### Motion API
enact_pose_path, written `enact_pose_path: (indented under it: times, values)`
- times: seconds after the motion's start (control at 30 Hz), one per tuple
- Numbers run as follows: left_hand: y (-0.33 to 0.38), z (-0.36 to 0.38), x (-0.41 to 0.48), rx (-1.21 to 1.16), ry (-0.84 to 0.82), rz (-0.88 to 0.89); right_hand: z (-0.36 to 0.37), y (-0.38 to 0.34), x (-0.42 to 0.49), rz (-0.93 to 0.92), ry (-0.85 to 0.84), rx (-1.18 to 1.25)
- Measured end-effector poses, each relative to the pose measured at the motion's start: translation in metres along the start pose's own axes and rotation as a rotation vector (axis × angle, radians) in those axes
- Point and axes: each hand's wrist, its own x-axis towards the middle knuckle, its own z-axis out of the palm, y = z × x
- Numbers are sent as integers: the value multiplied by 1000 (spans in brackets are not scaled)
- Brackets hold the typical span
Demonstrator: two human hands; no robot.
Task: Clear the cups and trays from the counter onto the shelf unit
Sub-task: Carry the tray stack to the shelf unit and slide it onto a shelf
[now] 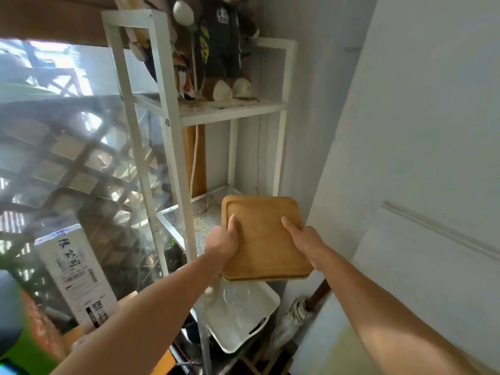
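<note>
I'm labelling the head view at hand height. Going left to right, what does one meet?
printed white carton → shelf unit's front post → left hand → wooden tray → right hand → white wall

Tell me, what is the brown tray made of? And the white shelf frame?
The brown tray looks like wood, smooth and matte: honey colour with faint grain. The shelf unit seems to be white-painted metal: thin square bars and a shelf of fine mesh.
</note>
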Motion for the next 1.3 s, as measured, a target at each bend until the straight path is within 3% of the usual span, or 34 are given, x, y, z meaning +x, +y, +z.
enact_pose_path:
  times: [0.57,0.73,0.93,1.03,1.3]
  values:
    - [13,-6,88,-184,260,-258,45,-80,145,-92,-334,-202]
    - [8,-3,96,-128,305,-312,65,-86,176,-132,-392,-298]
    - [-6,-10,107,-29,288,-432,96,-72,192,-105,-512,-175]
    - [-10,-11,113,-100,331,-516,103,-73,199,-97,-562,-176]
    - [-8,-6,122,-127,481,-553,120,-86,219,-136,-533,-244]
